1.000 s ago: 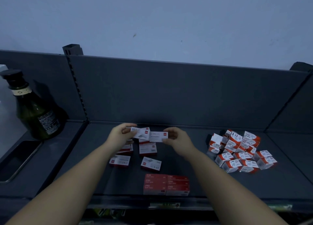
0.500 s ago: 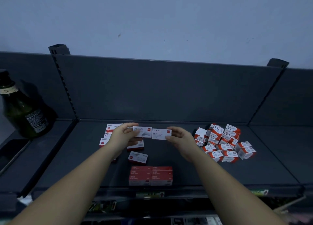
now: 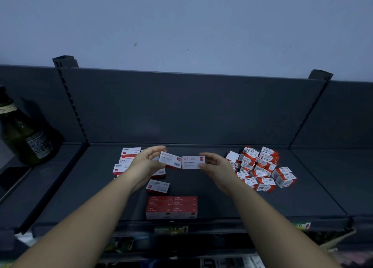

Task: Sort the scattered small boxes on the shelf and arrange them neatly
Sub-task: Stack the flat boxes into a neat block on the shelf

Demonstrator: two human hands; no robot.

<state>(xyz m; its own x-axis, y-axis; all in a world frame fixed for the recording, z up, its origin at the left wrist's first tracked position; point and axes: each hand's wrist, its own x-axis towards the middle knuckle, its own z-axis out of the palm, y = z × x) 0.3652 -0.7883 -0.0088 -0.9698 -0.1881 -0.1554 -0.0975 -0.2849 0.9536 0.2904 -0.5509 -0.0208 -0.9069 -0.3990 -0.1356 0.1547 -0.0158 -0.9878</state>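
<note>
just above the shelf (image 3: pixel 314 197), the left box (image 3: pixel 170 160), slightly tilted, is pinched in the fingers of the left hand (image 3: pixel 146 164), just beside the right box (image 3: pixel 193 162), gripped at its end by the right hand (image 3: pixel 215 165). nearer the front edge lies a neat red stack (image 3: pixel 171 207); loose boxes (image 3: pixel 130 153) at left, a jumbled orange pile (image 3: pixel 260 168) at right, a dark bottle (image 3: pixel 24 134) far left

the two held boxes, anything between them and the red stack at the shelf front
One loose box lies just behind the left half of the red stack, under the left held box. Between the right held box and the stack, only bare shelf shows.
</note>
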